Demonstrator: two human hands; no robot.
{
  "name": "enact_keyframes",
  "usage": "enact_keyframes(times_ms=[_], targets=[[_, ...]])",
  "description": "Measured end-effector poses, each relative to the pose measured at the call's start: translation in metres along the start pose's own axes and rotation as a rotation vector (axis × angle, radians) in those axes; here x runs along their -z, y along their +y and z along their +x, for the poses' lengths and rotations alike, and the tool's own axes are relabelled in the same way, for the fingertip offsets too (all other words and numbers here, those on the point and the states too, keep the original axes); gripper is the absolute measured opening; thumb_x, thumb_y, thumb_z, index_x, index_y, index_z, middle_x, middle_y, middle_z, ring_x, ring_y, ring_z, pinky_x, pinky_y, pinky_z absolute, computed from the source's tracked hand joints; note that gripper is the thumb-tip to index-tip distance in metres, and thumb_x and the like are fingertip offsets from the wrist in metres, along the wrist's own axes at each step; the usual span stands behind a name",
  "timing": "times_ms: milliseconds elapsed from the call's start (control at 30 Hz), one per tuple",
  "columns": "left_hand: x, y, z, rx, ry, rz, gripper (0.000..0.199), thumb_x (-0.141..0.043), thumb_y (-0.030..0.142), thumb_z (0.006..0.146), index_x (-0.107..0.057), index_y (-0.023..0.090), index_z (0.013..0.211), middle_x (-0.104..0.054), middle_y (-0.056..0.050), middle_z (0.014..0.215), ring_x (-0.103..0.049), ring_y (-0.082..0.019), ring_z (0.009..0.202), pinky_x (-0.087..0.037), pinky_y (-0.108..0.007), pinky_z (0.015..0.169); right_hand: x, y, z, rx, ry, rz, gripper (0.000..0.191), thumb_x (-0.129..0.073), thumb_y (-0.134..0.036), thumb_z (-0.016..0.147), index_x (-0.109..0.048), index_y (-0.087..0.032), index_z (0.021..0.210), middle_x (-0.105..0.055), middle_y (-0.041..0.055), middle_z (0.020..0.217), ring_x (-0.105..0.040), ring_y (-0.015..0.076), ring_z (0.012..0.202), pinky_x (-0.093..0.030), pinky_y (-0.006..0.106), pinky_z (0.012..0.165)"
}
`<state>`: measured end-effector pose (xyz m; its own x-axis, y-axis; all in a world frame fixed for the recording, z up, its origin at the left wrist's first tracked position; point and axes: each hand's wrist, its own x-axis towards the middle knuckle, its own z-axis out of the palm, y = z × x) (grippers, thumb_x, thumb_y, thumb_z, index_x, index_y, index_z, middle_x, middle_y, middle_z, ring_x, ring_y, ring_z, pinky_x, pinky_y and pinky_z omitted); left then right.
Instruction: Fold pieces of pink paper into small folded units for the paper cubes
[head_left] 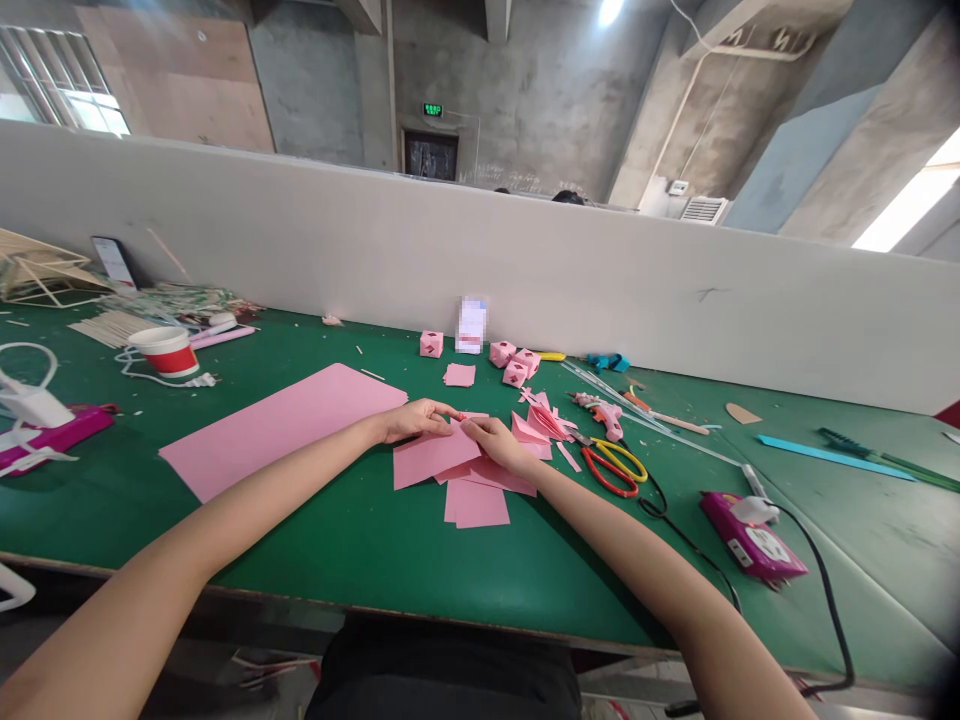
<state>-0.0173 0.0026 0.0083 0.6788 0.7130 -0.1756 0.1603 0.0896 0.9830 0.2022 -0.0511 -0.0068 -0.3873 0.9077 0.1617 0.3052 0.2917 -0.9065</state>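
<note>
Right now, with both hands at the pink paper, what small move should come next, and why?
Probably a slight lift of the upper pink sheet, clear of the pink pieces below. The left hand and right hand meet near its top edge, and the pieces overlap beneath it, so sliding it might drag them.

Bare concrete walls [525, 110]; a lit ceiling lamp [611, 11], upper right of centre; barred window [56, 75], upper left; green table [285, 560] below.
</note>
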Motion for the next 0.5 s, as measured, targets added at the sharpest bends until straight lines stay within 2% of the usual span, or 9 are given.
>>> enact_keyframes(times_ms=[200,367,500], targets=[[-0.0028,-0.0018,0.0013,-0.04,-0.001,0.014,0.064,-0.093,0.039,0.066,-0.071,0.016,0.123,-0.063,0.004,0.064,-0.062,-0.015,0.068,-0.043,-0.026,0.068,-0.0015,0.0022,0.0027,0.005,0.009,0.0,0.056,-0.053,-0.072,0.086,-0.05,-0.02,0.065,-0.038,-0.0034,0.061,-0.033,0.0135,0.062,-0.026,0.029,0.058],[-0.0006,-0.0054,0.0032,-0.052,0.017,0.003,0.067,-0.093,0.041,0.065,-0.07,0.017,0.123,-0.065,0.003,0.066,-0.063,-0.015,0.069,-0.043,-0.026,0.068,-0.0014,0.0017,0.0018,-0.035,0.0,0.027,0.061,-0.048,-0.078,0.086,-0.05,-0.021,0.065,-0.041,-0.0031,0.058,-0.035,0.013,0.057,-0.027,0.029,0.054],[-0.0036,-0.004,0.0018,-0.045,0.026,-0.003,0.066,-0.093,0.042,0.065,-0.071,0.017,0.122,-0.067,0.002,0.068,-0.063,-0.015,0.067,-0.043,-0.026,0.065,-0.0001,-0.0012,-0.0002,-0.033,-0.005,0.031,0.062,-0.054,-0.08,0.082,-0.054,-0.02,0.065,-0.041,-0.0031,0.057,-0.034,0.0132,0.057,-0.026,0.029,0.055]])
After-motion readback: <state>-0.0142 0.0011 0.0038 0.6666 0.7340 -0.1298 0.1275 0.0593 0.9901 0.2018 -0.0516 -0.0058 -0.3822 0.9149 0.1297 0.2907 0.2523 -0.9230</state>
